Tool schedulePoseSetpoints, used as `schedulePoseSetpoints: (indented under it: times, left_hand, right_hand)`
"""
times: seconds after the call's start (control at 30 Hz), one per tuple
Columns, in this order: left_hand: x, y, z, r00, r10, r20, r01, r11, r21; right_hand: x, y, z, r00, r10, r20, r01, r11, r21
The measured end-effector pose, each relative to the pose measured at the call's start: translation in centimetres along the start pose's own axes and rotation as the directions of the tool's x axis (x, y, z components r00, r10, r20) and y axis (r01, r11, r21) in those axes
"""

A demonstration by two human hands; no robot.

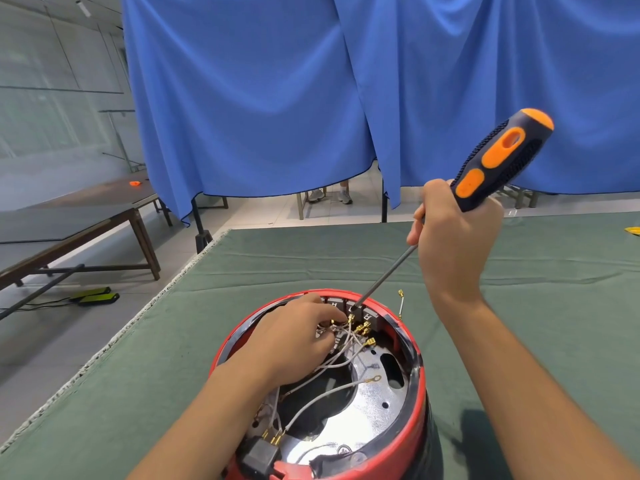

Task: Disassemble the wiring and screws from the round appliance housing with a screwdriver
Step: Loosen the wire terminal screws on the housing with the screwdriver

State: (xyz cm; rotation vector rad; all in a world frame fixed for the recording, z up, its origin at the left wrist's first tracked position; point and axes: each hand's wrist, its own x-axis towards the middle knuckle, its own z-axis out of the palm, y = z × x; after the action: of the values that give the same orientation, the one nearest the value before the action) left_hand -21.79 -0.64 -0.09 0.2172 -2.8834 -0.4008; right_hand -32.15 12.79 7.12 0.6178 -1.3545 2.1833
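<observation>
Red-rimmed and round, the appliance housing (414, 386) sits open on the green table cover (173, 375) at the near edge, right below both hands. The right hand (453, 237) is wrapped round the lower end of the orange-and-black screwdriver (498, 161), which slants down and left so that its tip meets the terminal block at the housing's far inner wall. Just left of that tip, the left hand (294, 341) reaches inside the rim, its curled fingers gathering the grey wires (332, 389) with brass connectors.
</observation>
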Motion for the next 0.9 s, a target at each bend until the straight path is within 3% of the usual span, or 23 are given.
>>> schedulePoseSetpoints:
  times: [0.27,0.6,0.9]
  left_hand:
    - [0.2,0.1,0.0,0.999,-0.047,0.014,0.048,0.999,-0.01]
    - [1.8,1.4,1.0,0.97,-0.243,-0.031,0.245,0.964,0.1]
    - [1.8,1.3,1.0,0.956,-0.293,0.029,0.295,0.954,-0.047]
  right_hand:
    - [-0.4,-0.5,-0.7,0.999,-0.01,-0.033,0.008,0.999,-0.038]
    - [-1.2,0.7,-1.2,0.999,0.018,-0.048,-0.023,0.995,-0.096]
    - [-1.9,2.2,-1.2,0.998,0.058,-0.019,-0.059,0.997,-0.057]
